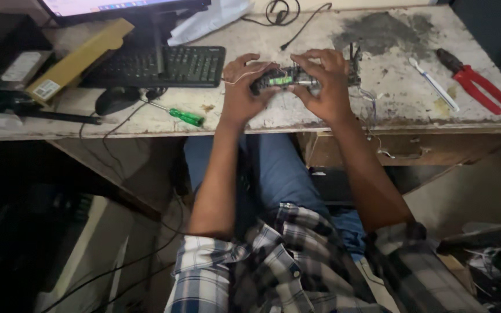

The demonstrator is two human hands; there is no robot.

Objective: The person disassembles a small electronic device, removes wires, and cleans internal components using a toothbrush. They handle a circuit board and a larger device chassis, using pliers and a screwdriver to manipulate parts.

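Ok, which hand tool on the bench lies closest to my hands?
The green-handled screwdriver, just beside your left hand. The red pliers and white toothbrush lie farther right.

worn desk (pixel 389 110), keyboard (pixel 163 66), screwdriver (pixel 185 116), red pliers (pixel 475 81)

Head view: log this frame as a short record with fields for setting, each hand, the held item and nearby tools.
setting: worn workbench, person seated at it
left hand: grips the left end of a small circuit board
right hand: fingers curled over the board's right part
board: just above the bench, thin wires trailing off it
left of hands: green-handled screwdriver, black keyboard
right of hands: red-handled pliers, toothbrush
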